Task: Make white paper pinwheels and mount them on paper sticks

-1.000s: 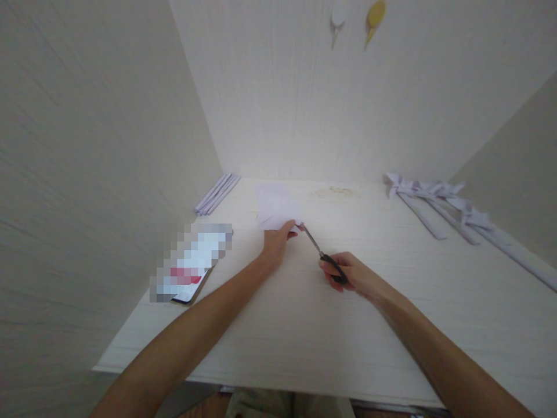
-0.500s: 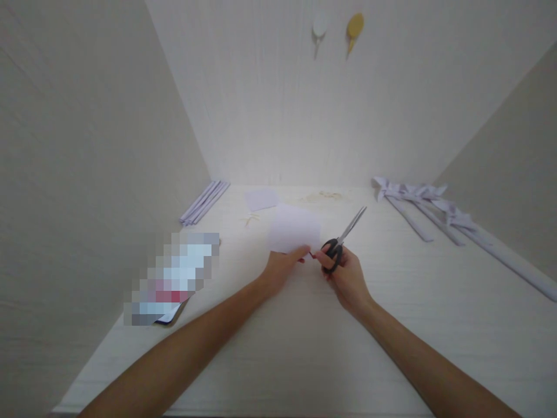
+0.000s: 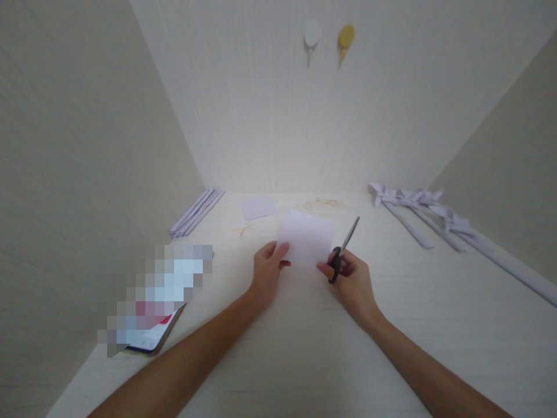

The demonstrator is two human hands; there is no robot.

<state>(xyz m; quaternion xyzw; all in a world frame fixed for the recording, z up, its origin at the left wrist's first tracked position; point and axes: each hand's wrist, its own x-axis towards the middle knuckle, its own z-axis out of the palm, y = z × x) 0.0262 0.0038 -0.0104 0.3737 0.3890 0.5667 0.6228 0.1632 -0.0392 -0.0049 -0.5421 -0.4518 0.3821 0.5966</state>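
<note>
Paper sheet [image 3: 306,244], thin and floppy, pinched by both my hands.
I judge edges grip best: left hand [image 3: 266,270] pinches one, right hand [image 3: 350,281] another, scissors [image 3: 342,251] hooked in its fingers.

Craft desk: paper strips [image 3: 418,217], wall hooks [image 3: 346,38].

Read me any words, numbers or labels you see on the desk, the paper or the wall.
None can be read.
The white paper sheet held in both hands shows no print.
The flat item at the desk's left edge is blurred out.
The black-handled scissors show no brand.
</note>
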